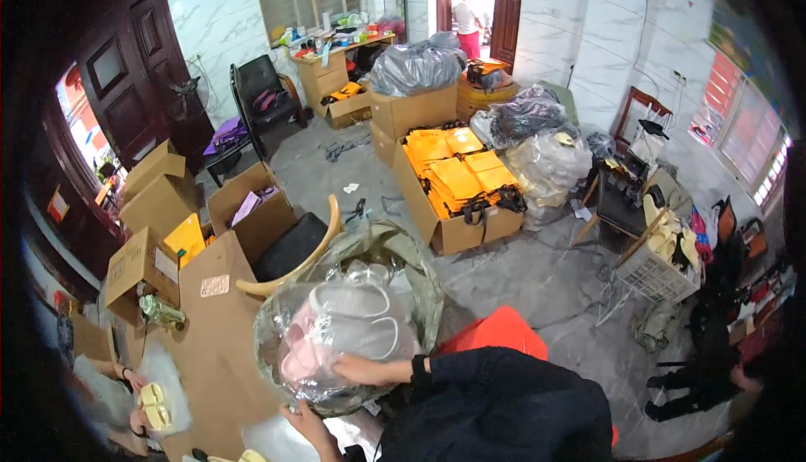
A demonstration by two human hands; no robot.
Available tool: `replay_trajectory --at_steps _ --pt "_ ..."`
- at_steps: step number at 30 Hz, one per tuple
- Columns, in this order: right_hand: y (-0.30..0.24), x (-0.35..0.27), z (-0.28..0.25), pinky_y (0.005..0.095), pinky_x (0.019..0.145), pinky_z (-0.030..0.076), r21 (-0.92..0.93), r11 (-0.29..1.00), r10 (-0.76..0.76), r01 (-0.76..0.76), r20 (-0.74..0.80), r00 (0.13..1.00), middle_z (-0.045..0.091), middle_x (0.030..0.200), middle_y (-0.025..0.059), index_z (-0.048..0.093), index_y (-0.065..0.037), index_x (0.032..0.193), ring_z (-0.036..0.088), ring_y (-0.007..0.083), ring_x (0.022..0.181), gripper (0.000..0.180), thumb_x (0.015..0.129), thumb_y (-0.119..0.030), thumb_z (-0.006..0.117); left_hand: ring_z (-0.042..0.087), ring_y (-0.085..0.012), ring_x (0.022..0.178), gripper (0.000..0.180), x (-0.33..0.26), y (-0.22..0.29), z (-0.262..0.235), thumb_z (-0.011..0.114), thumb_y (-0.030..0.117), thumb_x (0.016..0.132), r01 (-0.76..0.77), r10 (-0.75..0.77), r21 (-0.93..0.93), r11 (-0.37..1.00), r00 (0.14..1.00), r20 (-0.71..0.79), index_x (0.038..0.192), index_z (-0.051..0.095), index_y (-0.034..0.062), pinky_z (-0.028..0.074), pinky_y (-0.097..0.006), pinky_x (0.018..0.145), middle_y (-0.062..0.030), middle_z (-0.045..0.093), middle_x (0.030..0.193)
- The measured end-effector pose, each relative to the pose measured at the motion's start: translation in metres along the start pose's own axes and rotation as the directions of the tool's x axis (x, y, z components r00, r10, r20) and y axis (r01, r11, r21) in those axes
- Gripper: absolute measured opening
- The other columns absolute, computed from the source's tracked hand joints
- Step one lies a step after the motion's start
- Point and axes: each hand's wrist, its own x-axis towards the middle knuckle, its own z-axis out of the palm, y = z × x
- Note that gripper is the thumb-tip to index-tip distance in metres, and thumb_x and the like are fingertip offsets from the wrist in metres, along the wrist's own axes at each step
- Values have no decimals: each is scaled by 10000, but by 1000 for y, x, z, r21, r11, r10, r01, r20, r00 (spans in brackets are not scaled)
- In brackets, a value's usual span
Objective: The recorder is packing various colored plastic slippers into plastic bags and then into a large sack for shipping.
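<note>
A large clear plastic bag inside a greenish sack holds grey slip-on shoes and pink shoes. My right hand, in a dark sleeve, reaches into the bag beside the pink ones; its fingertips are lost among shoes and shiny plastic. At the bag's near rim, my left hand has its fingers closed on the plastic edge. Pale yellow shoes lie partly in view below it. At far left, another person's hands hold a pair of yellow sandals over clear plastic.
A brown table carries a green bottle. A curved wooden chair stands beyond the sack, and a red stool to its right. Farther off are a carton of orange bags and a crate of shoes.
</note>
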Motion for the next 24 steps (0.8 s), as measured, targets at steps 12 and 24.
replay_trajectory --at_steps 12,24 --pt "93 74 3 323 430 371 -91 976 215 -196 291 932 560 584 114 561 49 677 481 188 476 307 783 -226 478 474 -369 942 541 -20 31 35 617 284 815 -417 551 637 648 834 -15 1156 402 -77 380 -414 853 -269 471 1082" --pt "88 78 -33 338 449 389 -228 907 -168 353 574 801 568 576 119 563 69 741 498 185 482 325 805 -241 491 155 -485 1280 584 53 -12 78 662 319 693 -801 48 540 -256 548 835 1224 493 146 71 -642 997 -264 275 1369"
